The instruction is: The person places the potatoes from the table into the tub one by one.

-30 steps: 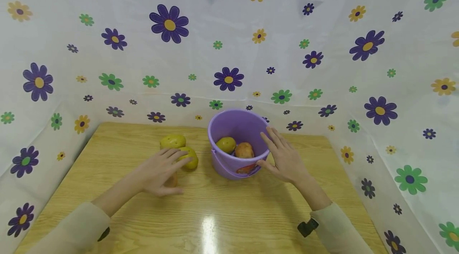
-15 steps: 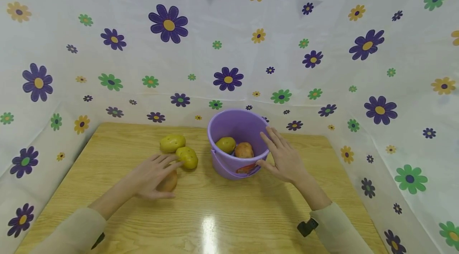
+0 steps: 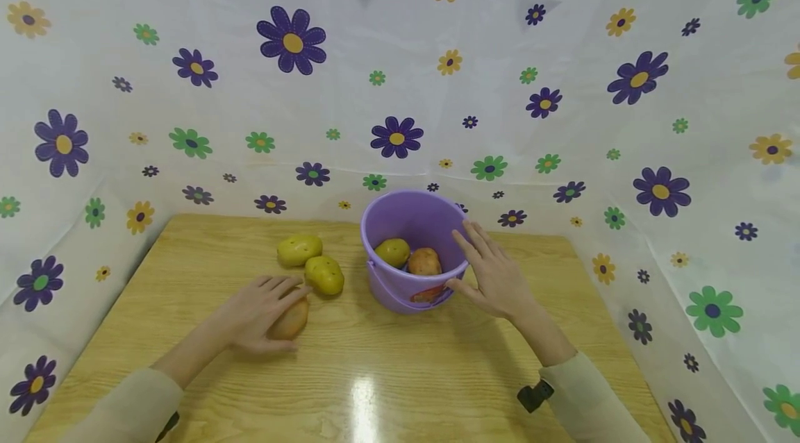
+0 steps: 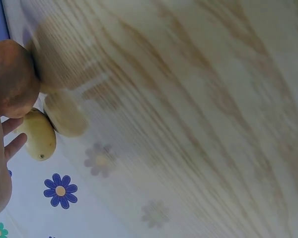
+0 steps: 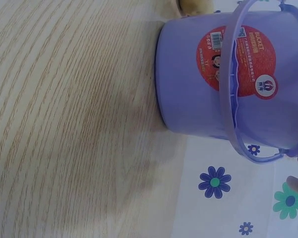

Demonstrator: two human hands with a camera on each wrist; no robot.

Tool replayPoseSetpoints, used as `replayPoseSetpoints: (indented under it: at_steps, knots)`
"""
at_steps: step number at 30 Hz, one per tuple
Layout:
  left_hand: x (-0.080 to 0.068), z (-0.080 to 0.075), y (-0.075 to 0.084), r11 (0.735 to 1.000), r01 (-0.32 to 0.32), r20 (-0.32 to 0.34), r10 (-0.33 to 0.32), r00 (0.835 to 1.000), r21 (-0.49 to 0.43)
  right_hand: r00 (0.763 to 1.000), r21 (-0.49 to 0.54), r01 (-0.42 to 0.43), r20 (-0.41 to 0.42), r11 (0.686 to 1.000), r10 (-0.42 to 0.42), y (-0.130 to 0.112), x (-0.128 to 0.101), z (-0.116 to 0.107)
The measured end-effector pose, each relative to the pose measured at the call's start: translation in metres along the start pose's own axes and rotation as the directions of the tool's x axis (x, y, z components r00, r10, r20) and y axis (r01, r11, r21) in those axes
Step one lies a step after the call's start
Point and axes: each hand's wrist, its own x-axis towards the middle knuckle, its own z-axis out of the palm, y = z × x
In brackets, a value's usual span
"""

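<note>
My left hand (image 3: 259,314) reaches around a brown potato (image 3: 294,321) on the table, thumb on the near side and fingers on the far side, fairly straight. In the left wrist view the brown potato (image 4: 14,78) shows in front of the palm, with two fingertips extended past it. Two yellow potatoes (image 3: 324,275) lie just beyond. My right hand (image 3: 496,280) rests at the right rim of a purple bucket (image 3: 400,294) with its fingers straight and spread. Inside the bucket are a yellow potato (image 3: 392,253) and a brown potato (image 3: 424,262).
The wooden table (image 3: 400,373) ends at a white flowered cloth (image 3: 350,103) behind and at both sides. The bucket's handle (image 5: 229,84) hangs down at its front, across a red label (image 5: 256,59).
My left hand has drawn back toward the near left, off the yellow potatoes and around the brown potato on the table. My right hand stays at the bucket rim.
</note>
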Motion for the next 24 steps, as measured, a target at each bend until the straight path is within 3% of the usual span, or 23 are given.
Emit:
replayPoseSetpoints:
  at_steps: [19, 24]
  knots:
    - [-0.0038, 0.0061, -0.0057, 1.0, -0.009, -0.038, 0.009, 0.999, -0.003, 1.0, 0.012, -0.004, 0.0, 1.0, 0.004, 0.0013, -0.0001, 0.0026]
    - [-0.0026, 0.0063, -0.0057, 1.0, 0.0, -0.017, 0.0, 1.0, 0.002, 1.0, 0.009, 0.003, -0.012, 1.0, -0.003, 0.0012, 0.0001, 0.0034]
